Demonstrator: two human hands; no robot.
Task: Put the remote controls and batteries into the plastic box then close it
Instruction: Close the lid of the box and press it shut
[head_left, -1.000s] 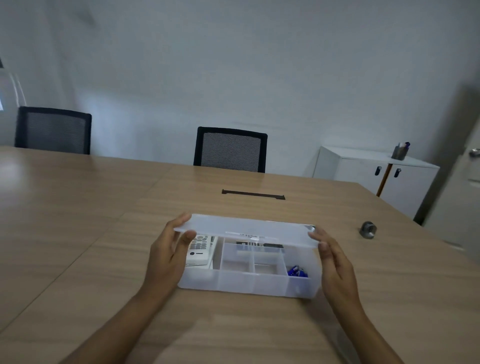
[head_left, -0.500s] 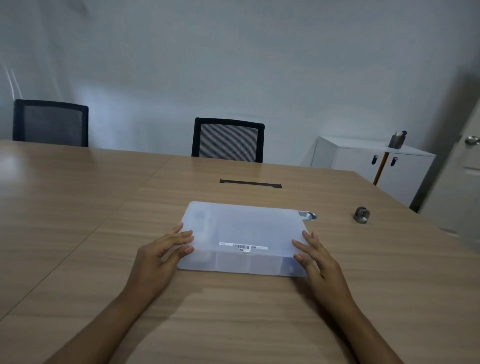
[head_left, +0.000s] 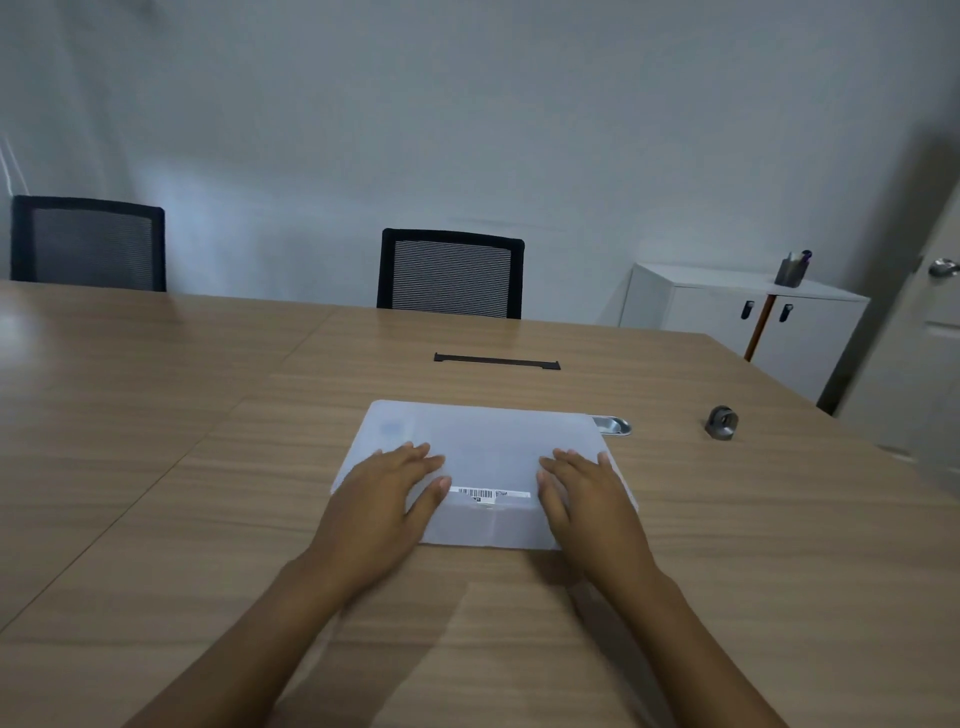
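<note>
With the lid down on the box (head_left: 488, 447), the closing step is judged to be in hand. Both palms are laid flat on the lid, fingers spread, nothing gripped: the left hand (head_left: 387, 499) near one front corner, the right hand (head_left: 587, 499) near the other. A firm press along the front edge is likely called for next. Frosted and translucent, the box is set mid-table (head_left: 208, 493); its contents cannot be made out.

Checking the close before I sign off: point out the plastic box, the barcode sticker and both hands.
plastic box (head_left: 483, 436), head view, bare far part of lid.
barcode sticker (head_left: 491, 493), head view, middle of strip.
left hand (head_left: 384, 499), head view, back of hand.
right hand (head_left: 587, 493), head view, back of hand.
</note>
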